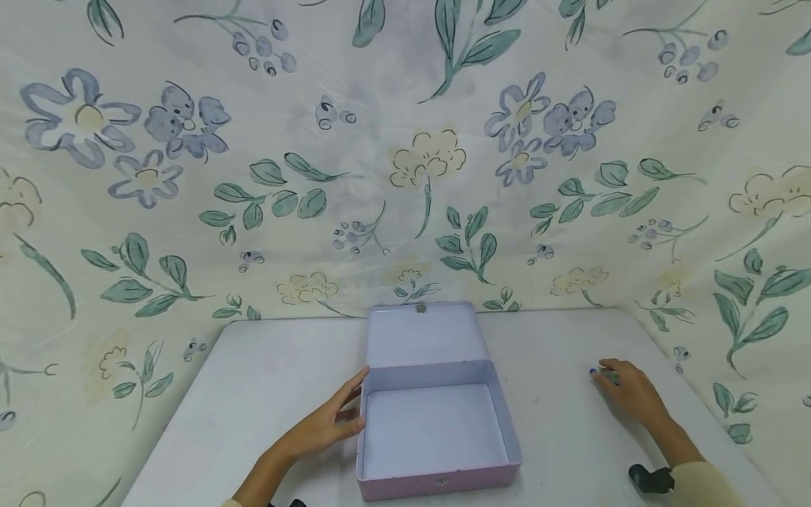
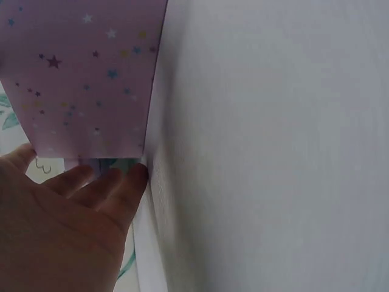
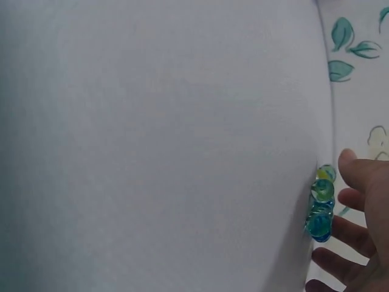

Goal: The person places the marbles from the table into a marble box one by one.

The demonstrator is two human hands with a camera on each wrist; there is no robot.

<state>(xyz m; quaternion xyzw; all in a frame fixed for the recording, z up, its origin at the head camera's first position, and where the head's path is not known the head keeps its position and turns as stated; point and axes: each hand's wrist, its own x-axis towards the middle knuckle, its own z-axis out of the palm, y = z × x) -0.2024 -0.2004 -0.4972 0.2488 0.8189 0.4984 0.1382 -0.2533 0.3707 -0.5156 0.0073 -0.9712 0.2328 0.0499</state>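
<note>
A pink tin box (image 1: 440,480) with a pale inside stands on the table, its hinged lid (image 1: 424,336) tipped back. In the left wrist view, small coloured stars cover the box's side (image 2: 91,79). My left hand (image 1: 319,428) touches the left side of the box, fingers extended and thumb apart. Over at the right, my right hand (image 1: 633,398) is beside several clear glass marbles (image 3: 321,207) in blue, green and yellow. The marbles lie clustered on the table before its spread thumb and fingers. Whether the fingers touch them is hard to tell.
Both the box and the marbles are on a white table (image 1: 557,422) with rounded far corners. A flower-patterned cloth (image 1: 431,246) hangs behind the table and along its sides. Near the right sleeve (image 1: 703,486) a black wrist device (image 1: 649,479) shows.
</note>
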